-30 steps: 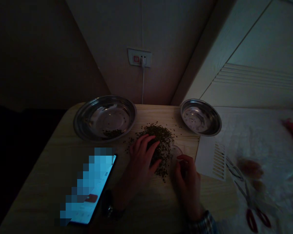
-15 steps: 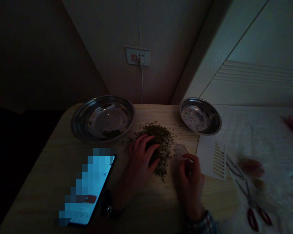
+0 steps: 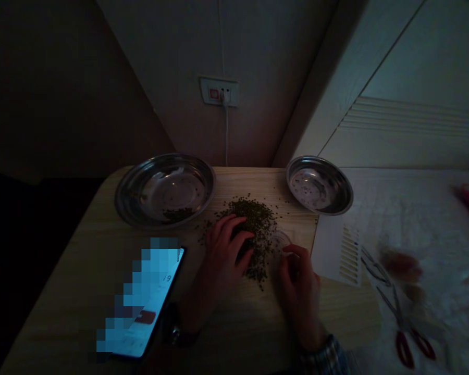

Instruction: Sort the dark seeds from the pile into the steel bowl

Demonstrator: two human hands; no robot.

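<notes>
A pile of small dark-green beans [image 3: 258, 213] is spread on the wooden table. My left hand [image 3: 224, 252] rests at the pile's near left side, fingers apart and curved over the beans, with nothing visibly gripped. To the right of the pile, my right hand [image 3: 301, 284] is closed in a pinch at the edge of a clear round plastic lid or dish [image 3: 280, 239]. That clear piece lies low beside the beans; its exact shape is hard to make out in the dim light.
A large steel bowl [image 3: 164, 156] with some beans stands back left, a smaller steel bowl [image 3: 349, 192] back right. A lit phone [image 3: 150, 307] lies left of my left wrist. At right are a white slotted card [image 3: 330, 250] and red-handled scissors [image 3: 402, 328].
My right hand has shifted a little left, and the clear round piece has moved with it toward the beans. My left hand stays almost in place.
</notes>
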